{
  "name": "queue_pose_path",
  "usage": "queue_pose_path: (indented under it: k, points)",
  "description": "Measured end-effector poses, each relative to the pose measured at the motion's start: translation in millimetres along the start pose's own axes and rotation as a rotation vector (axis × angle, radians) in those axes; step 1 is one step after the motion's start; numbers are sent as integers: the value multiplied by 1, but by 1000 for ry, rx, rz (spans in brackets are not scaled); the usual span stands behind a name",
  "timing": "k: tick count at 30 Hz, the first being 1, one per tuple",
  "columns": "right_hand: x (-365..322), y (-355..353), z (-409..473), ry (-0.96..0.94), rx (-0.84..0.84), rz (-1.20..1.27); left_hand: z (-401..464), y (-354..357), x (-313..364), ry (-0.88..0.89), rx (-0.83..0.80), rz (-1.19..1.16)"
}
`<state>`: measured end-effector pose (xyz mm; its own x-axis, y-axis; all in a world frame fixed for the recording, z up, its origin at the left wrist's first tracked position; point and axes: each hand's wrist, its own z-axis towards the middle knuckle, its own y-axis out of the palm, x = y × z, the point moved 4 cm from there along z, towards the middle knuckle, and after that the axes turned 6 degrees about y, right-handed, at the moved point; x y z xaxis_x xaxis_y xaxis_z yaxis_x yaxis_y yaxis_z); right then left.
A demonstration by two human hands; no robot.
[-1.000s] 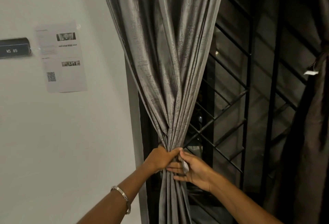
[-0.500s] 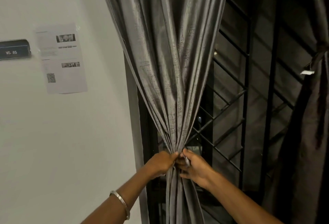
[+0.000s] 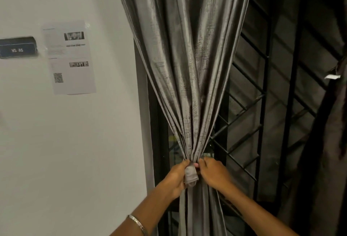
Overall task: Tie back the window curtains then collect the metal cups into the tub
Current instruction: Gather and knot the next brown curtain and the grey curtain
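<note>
Since a second ago both hands have closed in tighter at the gathered waist, and a short grey loop of tie fabric [image 3: 191, 173] now hangs between them where only a small pale tab showed before; the view has also drifted slightly, the wall items sitting a bit lower.

Left hand [image 3: 176, 176]: fingers curled round the bunched curtain from its left side, thumb up at the pinch point, touching the tie fabric. Silver bangle [image 3: 138, 224] on that wrist.

Right hand [image 3: 214, 172]: fingers curled in against the gather from the right, fingertips [image 3: 201, 160] at the top of the tie fabric, gripping it. Exact hold under the fingers is hidden.

Grey curtain [image 3: 187, 66]: fans wide at the top edge of view, narrows to the hands, falls straight below them, in front of the left side of the window.

Black window grille [image 3: 262, 115], diagonal bars, dark behind. Second curtain [image 3: 334, 142] at the right edge, dark, already cinched high up, white tag [image 3: 332, 76] at its tie.

White wall [image 3: 65, 151] left of window: printed sheet [image 3: 68, 57] with a QR code, dark nameplate [image 3: 17, 47] just left of it.

No cups or tub in view.
</note>
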<state>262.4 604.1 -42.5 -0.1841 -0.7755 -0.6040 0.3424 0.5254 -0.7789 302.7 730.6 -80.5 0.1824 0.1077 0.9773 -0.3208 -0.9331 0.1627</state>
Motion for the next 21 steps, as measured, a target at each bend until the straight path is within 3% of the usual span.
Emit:
queue_pose_path:
  k: [4,10,21]
  points:
    - [3,1,0,18,-87,107,3,2,-7,12,11,-70]
    - [11,0,-3,130,-410,626,6,-5,-12,-4,2,-202]
    - [23,11,-5,119,-546,704,-5,15,-15,72,-171,-221]
